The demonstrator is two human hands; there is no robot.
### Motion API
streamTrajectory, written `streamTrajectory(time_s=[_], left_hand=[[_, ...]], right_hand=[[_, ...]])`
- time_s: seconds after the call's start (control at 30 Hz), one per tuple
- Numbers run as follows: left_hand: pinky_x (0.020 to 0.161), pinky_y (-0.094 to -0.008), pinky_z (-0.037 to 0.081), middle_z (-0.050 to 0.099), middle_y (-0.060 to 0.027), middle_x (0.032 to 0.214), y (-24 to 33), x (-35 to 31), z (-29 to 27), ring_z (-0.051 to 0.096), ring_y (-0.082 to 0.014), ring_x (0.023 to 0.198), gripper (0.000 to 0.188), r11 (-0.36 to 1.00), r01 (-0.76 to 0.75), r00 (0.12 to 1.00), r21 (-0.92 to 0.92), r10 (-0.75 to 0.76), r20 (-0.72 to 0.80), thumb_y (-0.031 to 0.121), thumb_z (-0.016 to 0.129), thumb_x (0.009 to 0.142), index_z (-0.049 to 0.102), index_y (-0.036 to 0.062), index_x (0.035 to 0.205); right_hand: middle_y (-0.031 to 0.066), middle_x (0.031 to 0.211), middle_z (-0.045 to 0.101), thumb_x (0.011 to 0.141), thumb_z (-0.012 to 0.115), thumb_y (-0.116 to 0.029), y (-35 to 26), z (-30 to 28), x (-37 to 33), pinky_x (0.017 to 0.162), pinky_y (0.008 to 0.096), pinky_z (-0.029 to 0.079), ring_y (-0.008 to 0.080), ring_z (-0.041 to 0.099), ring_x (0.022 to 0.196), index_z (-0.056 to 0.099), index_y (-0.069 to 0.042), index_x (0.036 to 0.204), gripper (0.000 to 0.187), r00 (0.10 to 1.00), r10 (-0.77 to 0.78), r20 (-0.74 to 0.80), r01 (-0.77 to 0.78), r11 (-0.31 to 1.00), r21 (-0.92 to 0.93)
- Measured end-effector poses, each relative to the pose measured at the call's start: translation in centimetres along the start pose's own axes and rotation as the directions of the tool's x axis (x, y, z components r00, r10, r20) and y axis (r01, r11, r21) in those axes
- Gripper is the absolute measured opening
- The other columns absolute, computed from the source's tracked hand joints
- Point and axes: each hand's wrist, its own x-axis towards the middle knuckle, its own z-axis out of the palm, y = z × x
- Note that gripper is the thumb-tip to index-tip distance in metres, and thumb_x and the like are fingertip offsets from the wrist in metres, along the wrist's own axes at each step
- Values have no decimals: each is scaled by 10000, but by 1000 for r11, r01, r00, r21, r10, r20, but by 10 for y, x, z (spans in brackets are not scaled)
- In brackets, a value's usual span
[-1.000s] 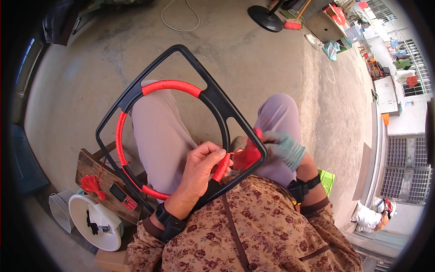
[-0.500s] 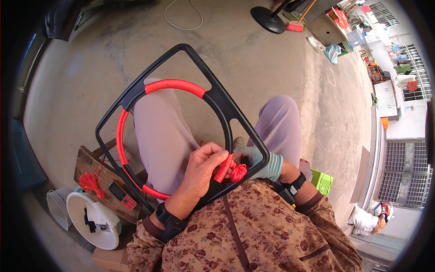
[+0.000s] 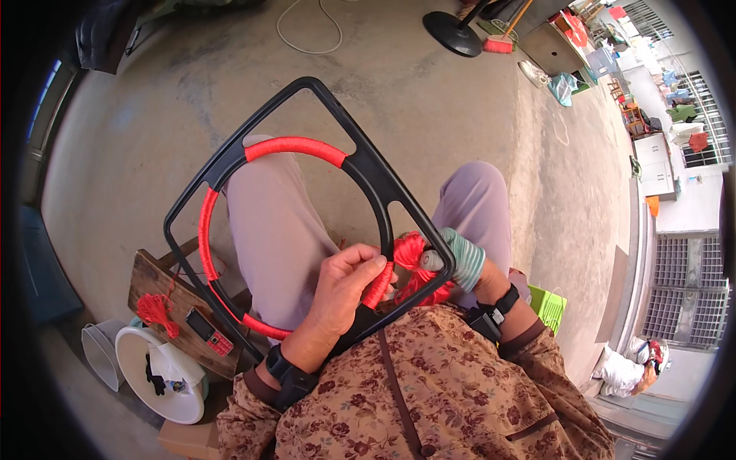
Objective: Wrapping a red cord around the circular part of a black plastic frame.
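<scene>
A black, rounded-square frame (image 3: 381,172) with an inner ring rests tilted over my lap. Red cord is wound tightly round stretches of the ring, including the top wrapping (image 3: 295,146). My left hand (image 3: 341,280), bare, pinches the ring at its lower right, by a short red wrapping (image 3: 376,290). My right hand (image 3: 464,257), in a striped green-grey glove, is closed round a bundle of red cord (image 3: 410,249) at the frame's right corner. Part of that bundle shows through the frame's gap; the frame's bar hides some of the gloved fingers.
On the left, a wooden stool (image 3: 146,272) bears a red cord hank (image 3: 156,313) and a keypad phone (image 3: 208,331). A white bucket (image 3: 184,414) stands close by. A green basket (image 3: 548,307) is at my right. Farther off are a broom (image 3: 498,46) and a round black base (image 3: 452,34).
My gloved right hand has moved right and away from me, from behind the ring to the frame's right corner, carrying the cord bundle. My left hand keeps its pinch on the ring.
</scene>
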Motion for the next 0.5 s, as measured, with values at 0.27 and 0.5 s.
streamTrajectory(time_s=[0.27, 0.5], left_hand=[[548, -222, 463, 625, -50, 746, -1, 0, 0, 579, -93, 606, 79, 997, -65, 998, -30, 65, 19, 85, 593, 890, 571, 10, 903], [550, -203, 444, 610, -11, 778, -2, -3, 3, 566, -72, 614, 191, 990, -137, 991, 35, 137, 9, 65, 654, 852, 605, 17, 1030]], right_hand=[[6, 1031, 608, 756, 750, -246, -17, 19, 32, 837, 256, 445, 80, 536, 930, 517, 8, 1236, 591, 987, -160, -7, 146, 875, 461], [45, 1014, 595, 763, 715, -239, -39, 34, 45, 842, 270, 441, 111, 540, 941, 488, 11, 1229, 575, 971, -234, 50, 221, 957, 189]])
